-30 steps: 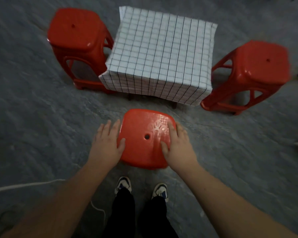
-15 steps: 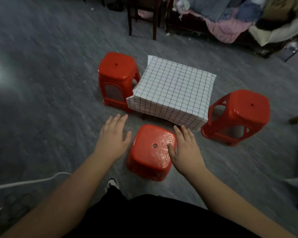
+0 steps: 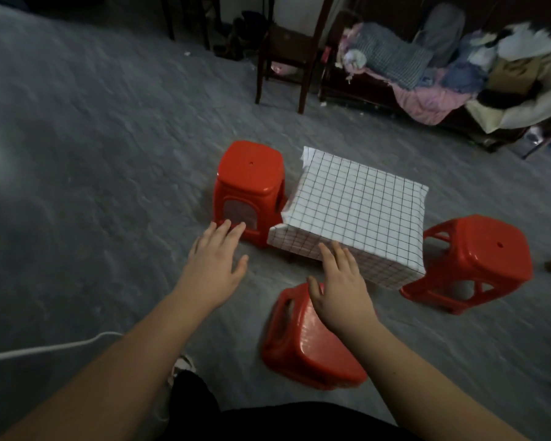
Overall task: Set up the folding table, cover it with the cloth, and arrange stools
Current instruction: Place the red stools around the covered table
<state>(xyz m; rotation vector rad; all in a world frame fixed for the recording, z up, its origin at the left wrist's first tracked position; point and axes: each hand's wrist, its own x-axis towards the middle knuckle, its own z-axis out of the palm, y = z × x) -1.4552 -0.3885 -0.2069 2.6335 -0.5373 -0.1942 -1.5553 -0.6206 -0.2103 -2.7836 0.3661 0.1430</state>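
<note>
A low table stands on the grey floor under a white cloth with a black grid (image 3: 357, 205). Three red plastic stools surround it: one at its left (image 3: 248, 186), one at its right (image 3: 477, 259), and a near one (image 3: 312, 342) in front of it. My left hand (image 3: 215, 268) hovers open over the floor, left of the near stool, holding nothing. Above the near stool's top, my right hand (image 3: 341, 288) is open with fingers spread toward the cloth's front edge; whether it touches the stool I cannot tell.
A dark wooden chair (image 3: 287, 55) stands behind the table. A bench piled with clothes and bedding (image 3: 442, 74) fills the back right. A white cable (image 3: 45, 348) runs across the floor at the left. My shoe (image 3: 182, 367) shows near the stool.
Both hands have let go of the near stool and lifted away from it. The camera has risen and pulled back, showing the room behind.
</note>
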